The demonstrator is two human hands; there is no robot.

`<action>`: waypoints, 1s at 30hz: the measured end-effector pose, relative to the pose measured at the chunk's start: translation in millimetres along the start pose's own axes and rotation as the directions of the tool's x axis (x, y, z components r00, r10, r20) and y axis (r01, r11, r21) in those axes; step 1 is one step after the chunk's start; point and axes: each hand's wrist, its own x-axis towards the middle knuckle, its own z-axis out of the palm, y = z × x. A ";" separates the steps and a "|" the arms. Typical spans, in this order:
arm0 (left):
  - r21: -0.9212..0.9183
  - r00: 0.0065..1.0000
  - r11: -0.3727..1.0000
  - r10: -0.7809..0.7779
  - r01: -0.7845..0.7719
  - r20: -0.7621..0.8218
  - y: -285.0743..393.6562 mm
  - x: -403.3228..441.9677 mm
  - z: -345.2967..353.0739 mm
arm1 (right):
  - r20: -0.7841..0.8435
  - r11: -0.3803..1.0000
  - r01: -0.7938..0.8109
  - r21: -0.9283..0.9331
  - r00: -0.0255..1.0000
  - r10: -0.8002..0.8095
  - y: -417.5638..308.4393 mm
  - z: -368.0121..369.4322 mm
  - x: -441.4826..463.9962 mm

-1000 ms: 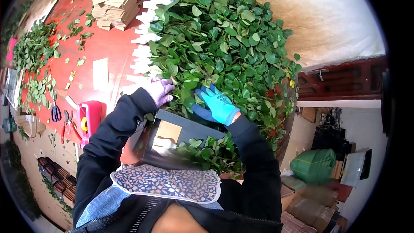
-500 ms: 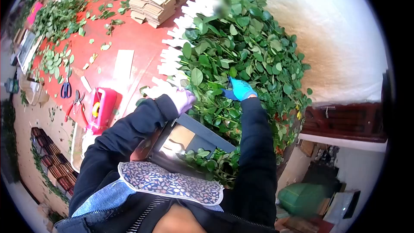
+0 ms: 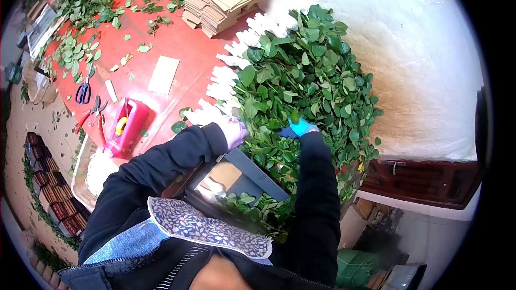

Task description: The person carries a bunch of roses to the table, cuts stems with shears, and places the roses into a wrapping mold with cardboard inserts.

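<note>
My left hand (image 3: pixel 234 131), in a pale lilac glove, is closed around leafy stems beside the white-wrapped stem ends (image 3: pixel 221 85). My right hand (image 3: pixel 302 128), in a blue glove with darker fingers, reaches into the heap of leafy green stems (image 3: pixel 322 75); its fingers curl round some of them, partly covered by leaves. The heap lies with its white ends towards the red table (image 3: pixel 161 37). Between my forearms and close to my body is a dark grey crate (image 3: pixel 258 174) with a piece of cardboard inside and leaves over its near right side.
On the red table are a pink tape dispenser (image 3: pixel 128 129), red-handled pruners (image 3: pixel 95 113), dark-handled scissors (image 3: pixel 83 93), a card (image 3: pixel 163 74) and a stack of cardboard pieces (image 3: pixel 223 2). Loose leaves (image 3: pixel 75 53) are scattered at left. A pale wall (image 3: pixel 414 75) rises behind the heap.
The view has shifted, so the table and heap sit a little lower and differently angled. My right hand is slightly lower among the leaves, with a leaf now over its fingers. My left hand stays closed.
</note>
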 end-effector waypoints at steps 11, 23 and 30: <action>-0.052 0.994 0.998 0.033 -0.039 -0.104 -2.8 0.6 2.0 | -0.001 0.973 0.075 -0.217 0.997 -0.077 -7.0 -2.3 -17.9; -0.013 0.997 1.000 0.021 -0.022 -0.081 -1.1 -1.9 1.5 | 0.203 0.830 -0.172 -0.531 0.924 0.322 -47.9 -27.8 -3.7; -0.062 1.000 0.998 0.025 -0.026 -0.016 0.7 -4.0 -9.3 | 0.345 0.873 0.169 -0.458 0.939 -0.001 2.3 -19.2 0.2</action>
